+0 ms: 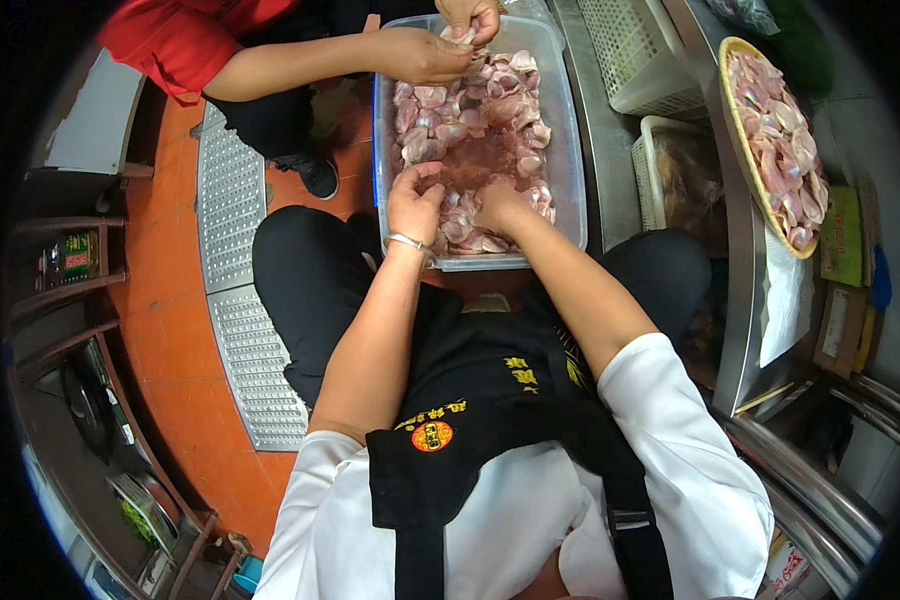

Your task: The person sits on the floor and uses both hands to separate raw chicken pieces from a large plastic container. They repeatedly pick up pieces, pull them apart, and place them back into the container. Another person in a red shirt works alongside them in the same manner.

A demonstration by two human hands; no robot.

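Note:
A clear plastic tub (567, 150) with a blue edge stands before me. Pieces of raw pink meat (515, 105) are heaped round its sides, and cloudy reddish liquid (475, 160) shows in the middle. My left hand (415, 208), with a bangle at the wrist, is over the tub's near left side. Its thumb and forefinger are apart, with nothing visible between them. My right hand (503, 207) reaches into the meat at the near right, its fingertips hidden among the pieces. Across the tub, a co-worker in a red sleeve (185, 50) holds a piece of meat between two hands.
A round woven tray (735, 125) piled with similar meat sits on the steel counter at right. White plastic baskets (625, 60) stand beside the tub. Perforated metal plates (255, 340) cover part of the orange tiled floor (170, 330). Wooden shelving (120, 400) lines the left.

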